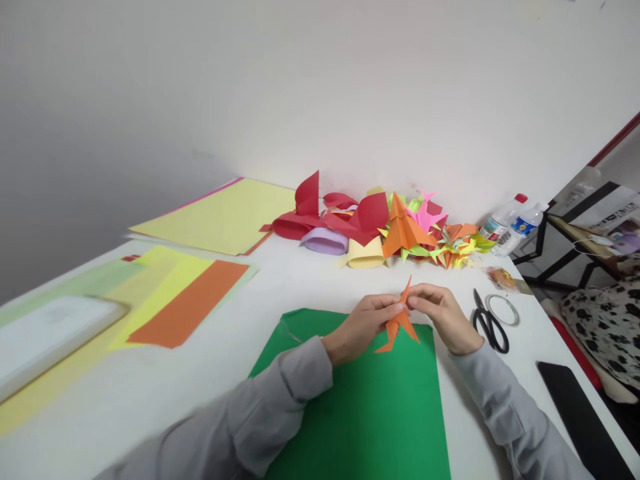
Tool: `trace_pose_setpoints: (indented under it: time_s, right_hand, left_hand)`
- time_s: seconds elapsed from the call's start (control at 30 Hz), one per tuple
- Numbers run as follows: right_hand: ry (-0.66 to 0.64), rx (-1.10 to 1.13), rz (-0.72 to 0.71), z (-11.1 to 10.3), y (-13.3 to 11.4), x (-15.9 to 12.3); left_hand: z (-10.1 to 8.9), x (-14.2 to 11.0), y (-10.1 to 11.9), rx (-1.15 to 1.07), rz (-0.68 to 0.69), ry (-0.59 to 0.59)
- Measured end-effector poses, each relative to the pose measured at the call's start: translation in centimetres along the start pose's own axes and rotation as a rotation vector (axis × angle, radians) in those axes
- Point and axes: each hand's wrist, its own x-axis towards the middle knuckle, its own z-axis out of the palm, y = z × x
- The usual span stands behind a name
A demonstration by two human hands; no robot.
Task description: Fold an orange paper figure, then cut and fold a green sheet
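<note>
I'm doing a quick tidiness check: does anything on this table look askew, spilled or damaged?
No spill or damage shows. The orange strip lies slanted over unevenly fanned yellow sheets, and folded paper pieces are heaped at the back, but that looks like ordinary clutter.

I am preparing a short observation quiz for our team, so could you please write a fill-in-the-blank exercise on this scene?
1. The left hand and right hand hold a folded paper figure coloured ____.
2. The large sheet beneath the hands is ____.
3. The scissors have ____ handles.
4. Of the two bottles, the left one has a ____ cap.

Missing words: orange; green; black; red.
</note>
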Motion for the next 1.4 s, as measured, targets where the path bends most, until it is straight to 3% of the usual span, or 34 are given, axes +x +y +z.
trace_pose_setpoints:
  time_s: [0.3, 0.57, 0.77, 0.9, 1.2, 1.4]
  right_hand:
    - [0.055, -0.01, -0.041, 0.2, -0.7, -0.1]
    - [-0.087, 0.05, -0.038, -0.2, -0.4, -0.3]
    - [-0.096, 0.028, -0.043, 0.1, -0.5, -0.4]
    - [-0.037, 0.002, -0.059, 0.2, -0.6, -0.4]
    - [0.098, -0.083, -0.098, 0.0, -1.1, -0.5]
    - [0.075, -0.056, -0.113, -0.5, -1.0, -0.5]
  left_hand:
    - [-0.1, -0.3, -0.2, 0.156, 0.038, -0.022]
    - [0.0, -0.6, -0.3, -0.022, -0.04, -0.071]
    - [0.1, -0.6, -0.5, 0.076, -0.007, -0.024]
    - [0.1, -0.6, -0.4, 0.143, -0.01, -0.04]
    - [0.1, -0.7, -0.3, 0.073, -0.053, -0.082]
    - [0.2, -0.8, -0.2, 0.041, -0.075, -0.102]
